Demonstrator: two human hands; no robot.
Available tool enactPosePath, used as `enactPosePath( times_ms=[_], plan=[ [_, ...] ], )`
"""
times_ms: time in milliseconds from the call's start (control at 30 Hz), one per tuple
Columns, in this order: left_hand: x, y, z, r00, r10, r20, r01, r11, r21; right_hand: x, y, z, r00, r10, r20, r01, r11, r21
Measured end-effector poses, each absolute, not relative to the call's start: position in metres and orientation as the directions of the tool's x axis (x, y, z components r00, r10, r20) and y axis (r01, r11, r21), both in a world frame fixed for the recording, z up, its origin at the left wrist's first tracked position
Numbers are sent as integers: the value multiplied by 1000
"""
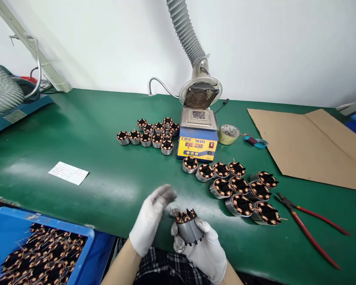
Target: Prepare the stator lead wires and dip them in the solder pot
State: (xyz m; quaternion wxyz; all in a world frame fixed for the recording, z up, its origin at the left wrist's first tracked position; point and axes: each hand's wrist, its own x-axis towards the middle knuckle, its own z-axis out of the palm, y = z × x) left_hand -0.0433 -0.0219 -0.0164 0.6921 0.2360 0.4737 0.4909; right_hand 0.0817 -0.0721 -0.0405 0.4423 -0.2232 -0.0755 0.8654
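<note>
My right hand (pixel 206 249), in a white glove, is wrapped round a motor stator (pixel 190 230) near the table's front edge. The stator has a grey metal ring, copper windings and black insulation prongs at top and bottom; thin wire ends rise from its upper left. Just left of it is my gloved left hand (pixel 152 217), its fingers stretched out with dark, dirty tips. It holds nothing and appears apart from the stator. A group of similar stators (pixel 221 188) stands to the right, and another cluster (pixel 157 139) stands farther back on the left.
A yellow and blue solder pot (pixel 197 146) with an extraction hood (pixel 200 95) stands at the back. Beside it are a small tub (pixel 229 134) and cardboard (pixel 314 150). Red-handled cutters (pixel 308 229) lie right, a paper slip (pixel 68 173) left. A blue tray (pixel 90 233) holds several stators.
</note>
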Motion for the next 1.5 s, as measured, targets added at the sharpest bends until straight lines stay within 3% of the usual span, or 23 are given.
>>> enactPosePath(
  times_ms=[67, 167, 267, 367, 467, 533, 700, 767, 900, 1100, 1233, 1500],
  plan=[
    [-42, -30, -13, 171, 851, -496, -290, 525, 800, 80, -72, -40, -453, 839, -301, -729, -543, -417],
    [-45, -32, -16, 67, 857, -512, -193, 514, 836, 78, -72, -39, -350, 895, -275, -627, -442, -641],
    [-58, -25, -25, -84, 926, -368, -265, 335, 904, 75, -73, -43, -147, 953, -264, -358, -300, -884],
    [-65, -23, -28, 45, 940, -337, -288, 335, 897, 67, -73, -52, 113, 983, -148, -61, -141, -988],
    [-58, -26, -25, 211, 893, -398, -192, 437, 879, 57, -71, -63, 132, 985, 108, 201, 80, -976],
    [-52, -27, -24, 112, 899, -424, -211, 439, 874, 52, -70, -70, 70, 968, 241, 306, 209, -929],
    [-64, -18, -23, -151, 903, -402, -561, 257, 787, 50, -68, -82, 110, 913, 393, 435, 311, -845],
    [-73, -14, -20, -141, 903, -407, -496, 291, 818, 52, -68, -82, 118, 906, 405, 441, 318, -839],
    [-76, -15, -14, 1, 874, -485, -199, 476, 857, 55, -67, -73, 25, 924, 381, 423, 335, -842],
    [-68, -22, -16, 24, 882, -471, -139, 469, 872, 55, -65, -65, 2, 908, 418, 496, 363, -789],
    [-68, -20, -17, -50, 886, -461, -77, 457, 886, 54, -64, -64, -11, 897, 442, 541, 377, -752],
    [-59, -22, -18, -19, 907, -421, -69, 419, 905, 53, -64, -62, -5, 912, 410, 558, 343, -756]
  ],
)
